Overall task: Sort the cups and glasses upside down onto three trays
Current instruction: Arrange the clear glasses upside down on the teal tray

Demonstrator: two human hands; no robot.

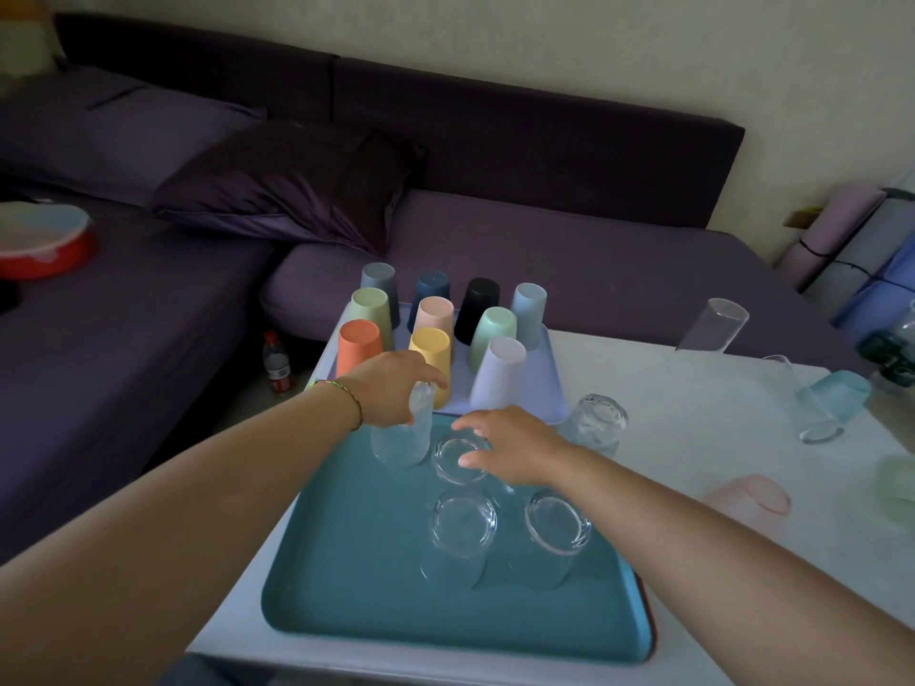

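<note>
A teal tray [346,576] lies near the table's front edge with several clear glasses upside down on it. My left hand [391,388] grips the top of a tall frosted glass [401,438] standing at the tray's far left corner. My right hand [515,445] is spread over a clear glass [458,460] beside it, thumb and fingers around its base. Two more glasses [463,532] [557,529] stand closer to me. Behind, a pale lavender tray [547,388] holds several coloured plastic cups [431,354] upside down.
A clear glass [596,420] stands just off the teal tray's right corner. Loose glasses [713,326] and frosted blue [832,396], pink [752,497] and green [896,482] cups lie on the white table at the right. A purple sofa runs behind; a bottle [276,361] stands on the floor.
</note>
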